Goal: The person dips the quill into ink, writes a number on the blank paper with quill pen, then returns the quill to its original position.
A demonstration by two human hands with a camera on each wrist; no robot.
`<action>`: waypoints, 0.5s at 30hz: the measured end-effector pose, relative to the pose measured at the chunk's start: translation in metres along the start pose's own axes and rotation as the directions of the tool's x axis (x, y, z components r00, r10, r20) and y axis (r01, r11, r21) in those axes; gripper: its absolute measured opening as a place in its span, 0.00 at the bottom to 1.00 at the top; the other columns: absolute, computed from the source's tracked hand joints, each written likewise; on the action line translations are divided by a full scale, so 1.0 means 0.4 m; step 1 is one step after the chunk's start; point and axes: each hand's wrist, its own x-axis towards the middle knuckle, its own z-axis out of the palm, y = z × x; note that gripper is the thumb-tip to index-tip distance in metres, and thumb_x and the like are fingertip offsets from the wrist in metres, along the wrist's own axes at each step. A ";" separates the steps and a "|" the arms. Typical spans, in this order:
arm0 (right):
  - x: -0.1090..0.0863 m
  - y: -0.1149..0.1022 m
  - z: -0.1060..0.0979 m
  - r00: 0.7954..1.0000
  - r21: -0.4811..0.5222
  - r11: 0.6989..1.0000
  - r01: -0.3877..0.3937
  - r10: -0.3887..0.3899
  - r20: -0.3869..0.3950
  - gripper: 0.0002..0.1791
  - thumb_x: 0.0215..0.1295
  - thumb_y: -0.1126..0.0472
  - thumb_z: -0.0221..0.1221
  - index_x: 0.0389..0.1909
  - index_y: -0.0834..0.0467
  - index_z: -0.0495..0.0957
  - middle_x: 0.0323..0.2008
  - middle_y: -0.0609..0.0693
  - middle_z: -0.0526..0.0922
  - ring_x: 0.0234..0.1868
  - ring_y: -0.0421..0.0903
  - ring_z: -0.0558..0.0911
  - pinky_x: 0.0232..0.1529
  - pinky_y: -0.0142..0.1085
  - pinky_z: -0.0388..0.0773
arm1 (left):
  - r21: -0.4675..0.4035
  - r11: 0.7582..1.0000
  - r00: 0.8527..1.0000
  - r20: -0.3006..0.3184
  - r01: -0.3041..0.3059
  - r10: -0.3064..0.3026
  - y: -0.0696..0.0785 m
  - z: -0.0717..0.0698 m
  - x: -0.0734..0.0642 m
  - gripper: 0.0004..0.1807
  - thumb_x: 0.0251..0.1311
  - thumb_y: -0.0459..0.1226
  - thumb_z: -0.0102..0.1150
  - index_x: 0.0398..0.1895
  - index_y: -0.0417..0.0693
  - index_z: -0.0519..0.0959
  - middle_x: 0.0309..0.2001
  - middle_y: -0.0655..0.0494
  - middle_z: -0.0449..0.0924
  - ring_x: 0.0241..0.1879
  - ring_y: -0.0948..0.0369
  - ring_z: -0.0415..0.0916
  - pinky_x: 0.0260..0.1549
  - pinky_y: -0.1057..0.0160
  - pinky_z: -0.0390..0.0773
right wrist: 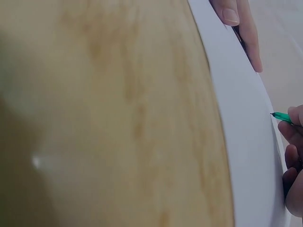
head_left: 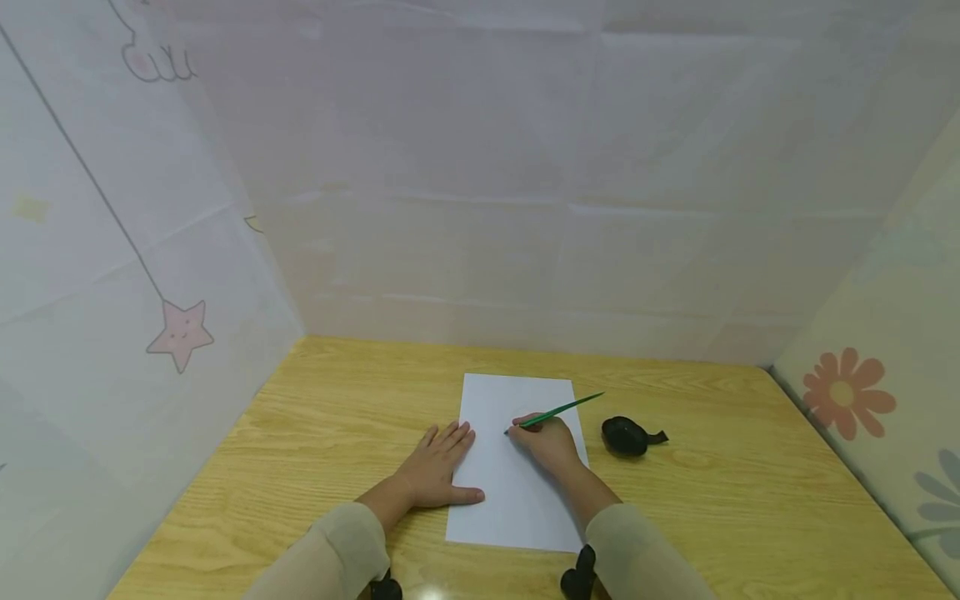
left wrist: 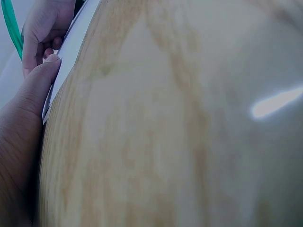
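A white sheet of paper (head_left: 510,508) lies on the wooden table, with no marks that I can make out on it. My left hand (head_left: 437,471) rests flat across its left edge, fingers spread and thumb straight on the sheet. In my right hand (head_left: 551,446) I pinch a slim green pen (head_left: 562,409) with a dark tip, slanted up to the right. The pen's tip is at the paper near its middle. The right wrist view shows the green pen (right wrist: 281,117) between fingertips, close to the sheet (right wrist: 246,142). Part of the right hand (left wrist: 47,28) shows in the left wrist view.
To the right of the sheet sits a small black rounded object (head_left: 625,437) with a short strap-like tail; its kind is unclear. The yellow wood table (head_left: 720,500) is bordered by pale cloth walls (head_left: 450,167) at the back and both sides.
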 end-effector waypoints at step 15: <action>-0.009 0.001 -0.001 1.000 0.013 1.000 -0.012 0.011 0.021 0.09 0.56 0.54 0.68 0.35 0.55 0.87 0.35 0.49 0.88 0.43 0.47 0.84 0.48 0.43 0.81 | -0.022 1.000 1.000 0.004 -0.005 0.005 0.006 -0.012 -0.007 0.55 0.58 0.70 0.49 0.78 0.44 0.49 0.79 0.49 0.45 0.79 0.52 0.41 0.76 0.43 0.42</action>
